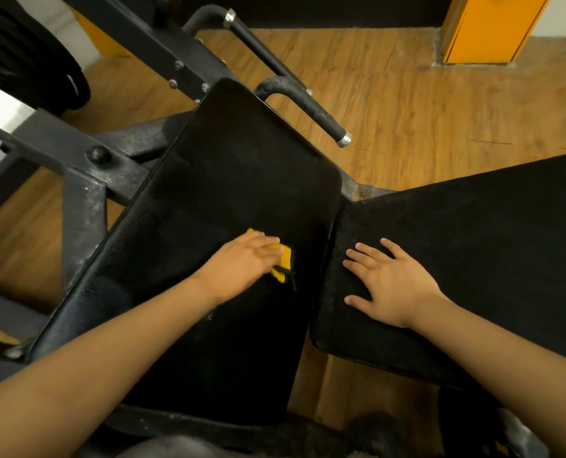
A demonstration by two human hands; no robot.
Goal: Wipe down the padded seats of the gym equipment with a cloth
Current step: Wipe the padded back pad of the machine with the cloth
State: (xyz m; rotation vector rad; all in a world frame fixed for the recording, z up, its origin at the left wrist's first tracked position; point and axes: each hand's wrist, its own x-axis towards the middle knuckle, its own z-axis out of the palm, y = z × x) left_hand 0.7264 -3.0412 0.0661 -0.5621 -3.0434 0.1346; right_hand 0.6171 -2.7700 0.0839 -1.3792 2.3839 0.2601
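A long black padded seat [228,180] fills the middle of the head view, and a second black pad [473,246] lies to its right. A yellow cloth [283,264] lies on the long pad, mostly hidden under my left hand [242,264], which presses it down with straight fingers. My right hand [389,279] rests flat on the near left part of the right pad, fingers spread.
A black steel frame [86,180] runs along the left of the seat. Two black handle bars with chrome ends [324,117] stick out behind the seat. Black weight plates [27,51] sit at the top left. Wooden floor [440,110] and an orange post [489,28] lie beyond.
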